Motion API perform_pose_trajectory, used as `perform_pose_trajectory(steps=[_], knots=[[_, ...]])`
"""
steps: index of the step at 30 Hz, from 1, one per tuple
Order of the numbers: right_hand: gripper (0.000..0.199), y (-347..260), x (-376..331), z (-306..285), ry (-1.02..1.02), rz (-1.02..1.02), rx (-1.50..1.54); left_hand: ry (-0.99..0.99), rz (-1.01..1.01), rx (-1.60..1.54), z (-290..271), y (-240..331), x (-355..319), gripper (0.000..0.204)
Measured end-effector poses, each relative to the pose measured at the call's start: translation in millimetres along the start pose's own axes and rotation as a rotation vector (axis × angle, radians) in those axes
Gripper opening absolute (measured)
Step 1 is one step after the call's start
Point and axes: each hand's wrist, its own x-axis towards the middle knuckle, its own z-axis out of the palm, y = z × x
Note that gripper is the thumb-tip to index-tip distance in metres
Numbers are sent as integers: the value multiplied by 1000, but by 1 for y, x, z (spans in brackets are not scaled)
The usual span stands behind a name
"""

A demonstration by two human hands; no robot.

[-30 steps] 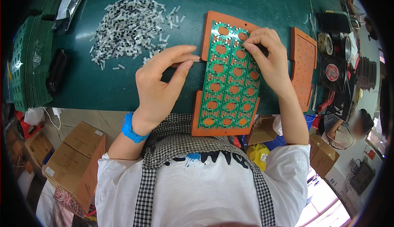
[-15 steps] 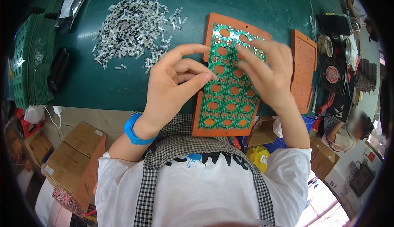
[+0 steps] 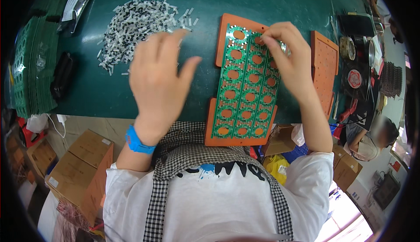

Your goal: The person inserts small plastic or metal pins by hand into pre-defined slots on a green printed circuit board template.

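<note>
My left hand [image 3: 159, 73], with a blue wristband [image 3: 138, 142], is over the near right side of a pile of small clear-and-dark pieces [image 3: 127, 25]. Its fingers are stretched out and the thumb stands apart; nothing shows in it. On the right, my right hand [image 3: 288, 56] hovers at the far end of a green circuit board panel [image 3: 239, 84] with rows of round cutouts. Thumb and forefinger are pinched there; whatever is between them is too small to make out. The panel lies in an orange fixture plate [image 3: 236, 142], and small white parts dot its far end.
Stacked green panels [image 3: 35, 67] stand at the left edge, beside a black pouch [image 3: 62, 73] and a labelled bag [image 3: 78, 8]. Right of the panel lies another orange plate [image 3: 324, 54]. Cardboard boxes [image 3: 81, 167] are below the table, and another person [image 3: 365, 141] sits far right.
My left hand has moved left from the panel to the pile, its fingers spreading. My right hand has shifted slightly toward the panel's far end, its fingertips closing together.
</note>
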Motion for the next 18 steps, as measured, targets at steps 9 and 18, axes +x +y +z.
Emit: perform_pose_trajectory(steps=[9, 18], knots=[[7, 22, 12, -4, -112, 60, -79, -142, -88, -33, -1, -22, 1, 11], [7, 20, 7, 2, -59, 106, -80, -93, -234, -360, -7, -12, 2, 10]])
